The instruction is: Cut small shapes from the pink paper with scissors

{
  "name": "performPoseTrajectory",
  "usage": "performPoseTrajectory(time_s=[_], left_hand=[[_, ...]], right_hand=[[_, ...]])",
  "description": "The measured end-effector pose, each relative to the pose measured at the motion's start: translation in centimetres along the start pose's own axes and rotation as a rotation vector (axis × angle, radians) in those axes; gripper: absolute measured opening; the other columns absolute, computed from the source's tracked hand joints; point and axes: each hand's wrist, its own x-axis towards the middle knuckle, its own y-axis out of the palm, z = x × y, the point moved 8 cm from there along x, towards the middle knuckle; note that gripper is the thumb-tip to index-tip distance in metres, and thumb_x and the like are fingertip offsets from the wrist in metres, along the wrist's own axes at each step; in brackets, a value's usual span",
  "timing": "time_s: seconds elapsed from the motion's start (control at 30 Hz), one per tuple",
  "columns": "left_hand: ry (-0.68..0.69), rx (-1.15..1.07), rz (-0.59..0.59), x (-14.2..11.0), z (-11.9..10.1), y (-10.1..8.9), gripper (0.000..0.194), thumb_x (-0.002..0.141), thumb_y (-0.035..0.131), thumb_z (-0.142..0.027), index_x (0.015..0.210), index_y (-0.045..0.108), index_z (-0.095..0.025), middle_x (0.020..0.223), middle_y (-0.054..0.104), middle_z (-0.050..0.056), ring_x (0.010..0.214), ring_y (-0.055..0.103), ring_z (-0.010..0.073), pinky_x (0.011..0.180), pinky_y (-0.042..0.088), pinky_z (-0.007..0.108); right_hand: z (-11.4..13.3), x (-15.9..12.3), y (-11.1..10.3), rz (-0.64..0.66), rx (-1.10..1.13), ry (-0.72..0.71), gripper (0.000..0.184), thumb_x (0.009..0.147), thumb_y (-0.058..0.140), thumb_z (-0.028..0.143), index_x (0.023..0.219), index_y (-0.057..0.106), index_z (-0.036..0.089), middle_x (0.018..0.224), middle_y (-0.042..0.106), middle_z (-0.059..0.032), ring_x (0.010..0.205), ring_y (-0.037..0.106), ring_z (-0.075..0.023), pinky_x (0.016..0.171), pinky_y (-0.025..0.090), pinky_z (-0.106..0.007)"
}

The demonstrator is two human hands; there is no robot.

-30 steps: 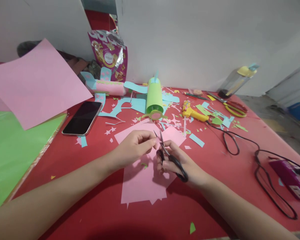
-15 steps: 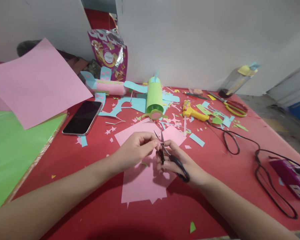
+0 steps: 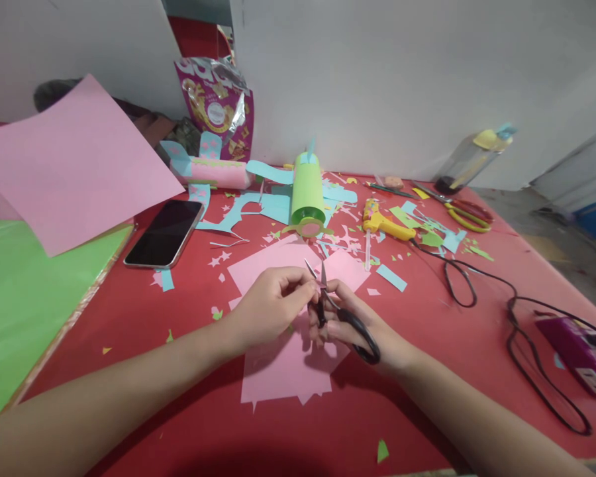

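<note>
Toward the left edge of the red desk [image 3: 179, 417] lies a smartphone [image 3: 165, 233]; to the right of it, about midway between the near and far edges, the left hand [image 3: 275, 301] pinches a small pink paper piece [image 3: 320, 285] between thumb and forefinger, over pink paper sheets [image 3: 288, 381]; the piece should be very light, flexible and easy to crease or tear, so a soft pinch at its margin, away from the steel, seems best; it sits at the blades of the black-handled scissors [image 3: 346, 316], though how far between them I cannot tell; the right hand [image 3: 360, 318] grasps these by the handles, with blades parted and tips toward the far edge; they are probably stiff, rather light and smooth, safest held by the loops; farther right lies a yellow glue gun [image 3: 387, 226].
</note>
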Motion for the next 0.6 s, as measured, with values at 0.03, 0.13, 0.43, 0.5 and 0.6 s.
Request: performPoseTrajectory(time_s=[0.03, 0.13, 0.43, 0.5, 0.6], left_hand=[[-0.018, -0.017, -0.003, -0.09, 0.08, 0.07, 0.019, 0.077, 0.041, -0.02, 0.059, 0.046, -0.015, 0.045, 0.048, -0.007, 0.031, 0.04, 0.0026, 0.031, 0.028, 0.014], [-0.044, -0.057, -0.019, -0.37, 0.1, 0.27, 0.021, 0.078, 0.04, -0.02, 0.059, 0.047, -0.015, 0.042, 0.048, -0.008, 0.026, 0.037, 0.0016, 0.027, 0.025, 0.013], [-0.039, -0.172, -0.077, -0.8, 0.46, 0.66, 0.025, 0.08, 0.041, -0.022, 0.055, 0.044, -0.015, 0.043, 0.05, -0.007, 0.034, 0.045, 0.0032, 0.034, 0.034, 0.014], [-0.034, -0.174, -0.078, -0.81, 0.55, 0.68, 0.025, 0.08, 0.041, -0.024, 0.056, 0.045, -0.015, 0.044, 0.051, -0.006, 0.038, 0.048, 0.0045, 0.038, 0.038, 0.015], [-0.052, -0.18, -0.082, -0.85, 0.77, 0.72, 0.025, 0.079, 0.041, -0.027, 0.058, 0.046, -0.015, 0.045, 0.05, -0.005, 0.04, 0.05, 0.0063, 0.041, 0.04, 0.017]], right_hand=[[0.04, -0.01, 0.05, -0.001, 0.003, -0.004, 0.03, 0.071, 0.059, 0.03, 0.086, 0.035, 0.022, 0.072, 0.049, 0.0031, 0.061, 0.054, -0.0101, 0.061, 0.039, -0.028], [0.01, -0.02, 0.17, -0.003, 0.017, -0.01, 0.029, 0.072, 0.059, 0.028, 0.086, 0.035, 0.022, 0.071, 0.051, 0.0034, 0.06, 0.055, -0.0103, 0.06, 0.039, -0.027], [-0.58, -0.14, 0.01, -0.05, 0.023, -0.025, 0.032, 0.07, 0.06, 0.034, 0.086, 0.034, 0.022, 0.066, 0.051, 0.0035, 0.056, 0.052, -0.0103, 0.056, 0.04, -0.026], [-0.65, -0.14, -0.02, -0.06, 0.001, -0.021, 0.032, 0.07, 0.059, 0.035, 0.086, 0.034, 0.022, 0.066, 0.052, 0.0032, 0.055, 0.051, -0.0102, 0.055, 0.039, -0.026], [-0.69, -0.1, -0.09, -0.071, -0.032, -0.032, 0.031, 0.071, 0.058, 0.035, 0.086, 0.034, 0.022, 0.064, 0.051, 0.0035, 0.053, 0.051, -0.0098, 0.052, 0.038, -0.025]])
